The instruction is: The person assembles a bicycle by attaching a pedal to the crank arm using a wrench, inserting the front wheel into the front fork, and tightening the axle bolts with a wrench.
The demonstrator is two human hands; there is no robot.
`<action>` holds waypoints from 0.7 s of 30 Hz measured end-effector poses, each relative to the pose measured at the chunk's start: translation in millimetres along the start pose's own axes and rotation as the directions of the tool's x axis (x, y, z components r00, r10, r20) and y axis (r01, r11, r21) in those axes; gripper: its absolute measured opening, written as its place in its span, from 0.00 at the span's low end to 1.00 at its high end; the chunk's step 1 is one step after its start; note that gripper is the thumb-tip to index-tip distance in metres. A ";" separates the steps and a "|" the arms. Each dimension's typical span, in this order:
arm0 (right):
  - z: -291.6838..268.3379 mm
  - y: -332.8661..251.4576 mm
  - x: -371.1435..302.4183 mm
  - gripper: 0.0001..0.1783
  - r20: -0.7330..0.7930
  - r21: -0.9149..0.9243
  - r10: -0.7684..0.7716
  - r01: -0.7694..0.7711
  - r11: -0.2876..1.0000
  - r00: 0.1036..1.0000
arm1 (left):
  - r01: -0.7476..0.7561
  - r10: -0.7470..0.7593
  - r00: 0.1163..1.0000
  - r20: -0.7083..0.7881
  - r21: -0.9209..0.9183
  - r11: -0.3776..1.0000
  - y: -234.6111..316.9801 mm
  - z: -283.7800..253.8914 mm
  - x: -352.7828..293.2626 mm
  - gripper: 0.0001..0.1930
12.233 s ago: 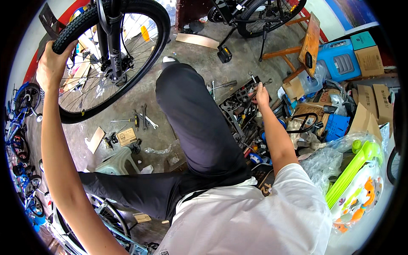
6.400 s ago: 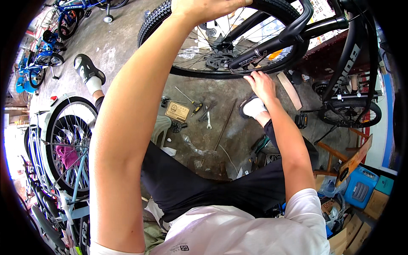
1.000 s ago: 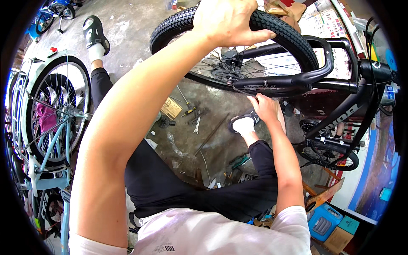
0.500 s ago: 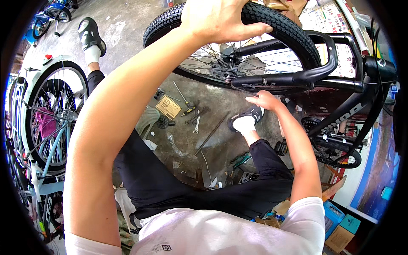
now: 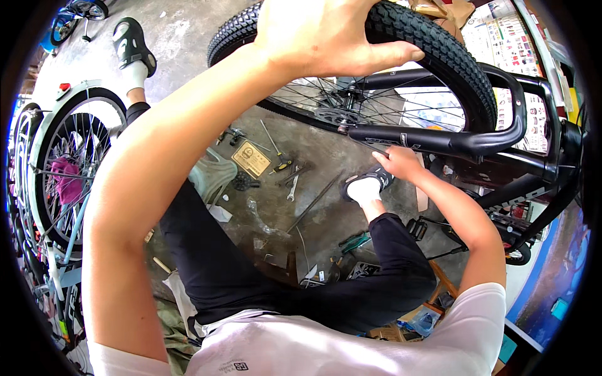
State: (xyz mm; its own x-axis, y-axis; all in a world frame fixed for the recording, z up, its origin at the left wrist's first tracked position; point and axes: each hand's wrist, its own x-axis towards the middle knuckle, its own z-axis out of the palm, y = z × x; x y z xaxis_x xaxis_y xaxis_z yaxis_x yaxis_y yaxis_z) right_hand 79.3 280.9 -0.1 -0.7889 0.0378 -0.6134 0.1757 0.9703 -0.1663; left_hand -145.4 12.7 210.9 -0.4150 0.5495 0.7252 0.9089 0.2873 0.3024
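A black bicycle fork (image 5: 433,139) holds a wheel with a knobby black tyre (image 5: 433,47), spokes and a disc rotor (image 5: 335,116). My left hand (image 5: 320,41) grips across the top of the tyre, thumb stretched along the tread; its other fingers are mostly hidden past the upper edge. Below the near fork leg, my right hand (image 5: 403,164) is closed round a thin wrench (image 5: 371,148). The tool runs up to the axle nut (image 5: 343,129) at the hub, though its far end is too small to make out clearly.
A loose spanner (image 5: 293,188), a yellow-black screwdriver (image 5: 280,164) and a tan card (image 5: 251,159) lie on the concrete floor between my feet. Teal-handled pliers (image 5: 355,242) lie near my right leg. Another bicycle wheel (image 5: 47,169) stands at left.
The wheel and fork sit slightly lower and farther right in view. Both hands have shifted the same way, keeping their hold on tyre and wrench.
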 end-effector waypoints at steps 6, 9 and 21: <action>19.1 3.2 1.7 0.25 -0.041 0.069 0.048 -0.045 0.997 0.998 | -0.046 0.045 0.998 -0.039 -0.014 0.999 -18.9 6.7 -3.3 0.26; 22.2 -2.0 17.2 0.27 0.063 0.119 0.071 -0.078 0.990 0.995 | -0.060 0.058 0.998 -0.035 -0.037 0.998 -25.4 -8.6 -3.4 0.27; 30.1 -0.8 19.0 0.19 -0.205 0.091 -0.003 0.022 0.996 0.979 | 0.007 -0.007 1.000 -0.008 0.001 1.000 -27.2 -11.1 -6.1 0.28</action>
State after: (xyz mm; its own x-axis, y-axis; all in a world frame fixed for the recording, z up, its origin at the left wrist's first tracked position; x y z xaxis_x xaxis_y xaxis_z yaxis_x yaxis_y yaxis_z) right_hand 81.9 273.7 -34.8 -0.8933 0.0830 -0.4418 0.2112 0.9450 -0.2495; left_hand -167.2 -7.2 205.1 -0.4211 0.5414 0.7277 0.9059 0.2919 0.3069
